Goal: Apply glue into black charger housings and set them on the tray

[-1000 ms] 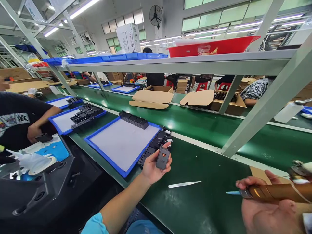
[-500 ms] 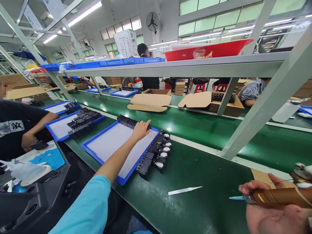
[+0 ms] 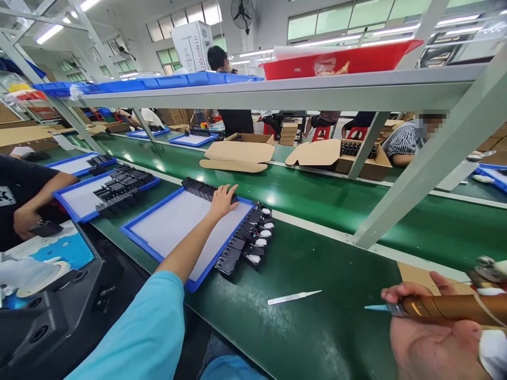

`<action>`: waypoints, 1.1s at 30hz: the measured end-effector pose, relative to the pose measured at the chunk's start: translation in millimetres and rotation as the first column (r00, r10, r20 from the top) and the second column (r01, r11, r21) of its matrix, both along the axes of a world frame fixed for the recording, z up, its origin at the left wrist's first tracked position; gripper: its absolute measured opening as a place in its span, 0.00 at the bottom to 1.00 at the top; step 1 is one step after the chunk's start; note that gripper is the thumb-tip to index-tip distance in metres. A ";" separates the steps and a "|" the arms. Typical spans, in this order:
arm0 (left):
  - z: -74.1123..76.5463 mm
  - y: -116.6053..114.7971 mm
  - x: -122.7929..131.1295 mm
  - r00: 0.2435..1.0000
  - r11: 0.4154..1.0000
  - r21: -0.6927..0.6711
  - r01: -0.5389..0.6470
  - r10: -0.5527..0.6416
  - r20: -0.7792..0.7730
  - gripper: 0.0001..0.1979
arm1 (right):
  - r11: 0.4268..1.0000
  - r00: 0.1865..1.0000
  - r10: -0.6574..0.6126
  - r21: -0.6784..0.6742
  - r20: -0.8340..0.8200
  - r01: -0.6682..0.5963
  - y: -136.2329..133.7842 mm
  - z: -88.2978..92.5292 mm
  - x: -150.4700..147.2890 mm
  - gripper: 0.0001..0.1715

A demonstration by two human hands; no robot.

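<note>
The left hand (image 3: 222,202) was at the right end of the black cases (image 3: 200,189) along the tray's (image 3: 166,216) far edge, fingers slightly spread; whether they gripped one, I couldn't tell. The right hand (image 3: 435,345) had its fingers closed round the tube (image 3: 447,308).

"What sort of place is this?"
"A factory assembly floor: people (image 3: 235,121) along a long green bench (image 3: 325,274), rows of black parts (image 3: 198,188) on blue-rimmed trays (image 3: 166,221) by its near edge."
"And overhead?"
"Tube lights (image 3: 49,34), a wall fan (image 3: 242,13)."
</note>
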State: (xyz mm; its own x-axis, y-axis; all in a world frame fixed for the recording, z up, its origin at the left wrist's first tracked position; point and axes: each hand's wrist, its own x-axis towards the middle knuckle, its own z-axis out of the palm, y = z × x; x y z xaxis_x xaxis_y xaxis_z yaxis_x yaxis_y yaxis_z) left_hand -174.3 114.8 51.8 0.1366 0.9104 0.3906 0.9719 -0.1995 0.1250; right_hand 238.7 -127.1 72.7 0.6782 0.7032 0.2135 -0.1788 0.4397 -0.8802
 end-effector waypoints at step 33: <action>-3.0 -208.6 175.5 0.371 0.137 -0.388 0.911 -0.680 0.632 0.38 | 0.981 0.995 0.098 0.168 -0.019 -0.093 -1.4 0.2 -14.5 0.30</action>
State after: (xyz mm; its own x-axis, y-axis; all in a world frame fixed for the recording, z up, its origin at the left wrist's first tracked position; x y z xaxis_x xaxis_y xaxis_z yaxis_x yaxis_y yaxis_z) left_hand 1.3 -93.8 48.8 0.9496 0.3133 -0.0048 0.2014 -0.5986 0.7753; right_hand 224.2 -128.4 72.9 0.6170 0.7210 0.3155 -0.2499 0.5596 -0.7902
